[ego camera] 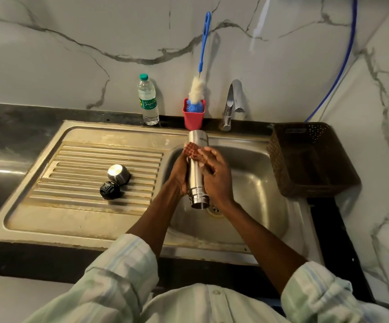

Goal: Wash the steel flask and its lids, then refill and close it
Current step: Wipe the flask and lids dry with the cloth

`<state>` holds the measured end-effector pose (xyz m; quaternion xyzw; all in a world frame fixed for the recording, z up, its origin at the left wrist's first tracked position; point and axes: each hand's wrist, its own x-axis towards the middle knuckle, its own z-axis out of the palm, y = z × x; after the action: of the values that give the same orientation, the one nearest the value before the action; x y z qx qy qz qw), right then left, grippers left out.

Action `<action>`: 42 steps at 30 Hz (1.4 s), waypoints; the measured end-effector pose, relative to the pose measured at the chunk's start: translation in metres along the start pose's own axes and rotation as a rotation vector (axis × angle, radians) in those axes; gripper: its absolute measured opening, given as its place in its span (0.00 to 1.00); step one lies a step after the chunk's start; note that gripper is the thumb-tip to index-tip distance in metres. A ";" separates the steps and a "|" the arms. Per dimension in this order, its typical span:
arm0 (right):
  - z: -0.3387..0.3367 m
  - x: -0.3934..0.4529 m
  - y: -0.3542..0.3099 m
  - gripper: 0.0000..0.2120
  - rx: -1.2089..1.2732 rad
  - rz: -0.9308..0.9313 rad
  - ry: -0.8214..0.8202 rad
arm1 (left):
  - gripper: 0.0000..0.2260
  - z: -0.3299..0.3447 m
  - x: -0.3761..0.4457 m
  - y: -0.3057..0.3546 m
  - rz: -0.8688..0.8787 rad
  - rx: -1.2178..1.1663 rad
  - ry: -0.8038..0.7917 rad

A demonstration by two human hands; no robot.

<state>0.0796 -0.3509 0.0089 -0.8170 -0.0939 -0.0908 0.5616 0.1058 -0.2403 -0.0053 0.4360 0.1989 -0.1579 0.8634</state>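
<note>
Over sink (254, 183): left hand (179, 173) grips flask (197, 173); right hand (214, 173) apparently scrubbing.

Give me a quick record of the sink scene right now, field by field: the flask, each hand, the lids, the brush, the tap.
flask: steel flask held over the sink basin, open mouth toward the person
left hand: left hand grips the flask body
right hand: right hand presses a reddish scrubber against the flask
lids: steel cap and black inner lid on the drainboard, apart from the flask
brush: bottle brush standing in a red cup
tap: tap, no water visible
</note>
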 end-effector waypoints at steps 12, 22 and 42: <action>-0.021 0.074 -0.009 0.19 -0.105 -0.041 0.130 | 0.21 0.020 -0.012 0.001 -0.075 -0.034 -0.116; -0.005 -0.006 -0.002 0.18 -0.084 -0.145 -0.064 | 0.17 -0.002 0.005 0.013 -0.082 -0.044 -0.052; -0.016 0.075 -0.022 0.18 -0.110 -0.078 0.055 | 0.28 0.012 -0.007 0.010 -0.083 -0.160 -0.156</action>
<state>0.1454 -0.3544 0.0537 -0.8397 -0.1050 -0.1402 0.5141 0.1066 -0.2436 0.0112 0.3436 0.1609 -0.2107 0.9009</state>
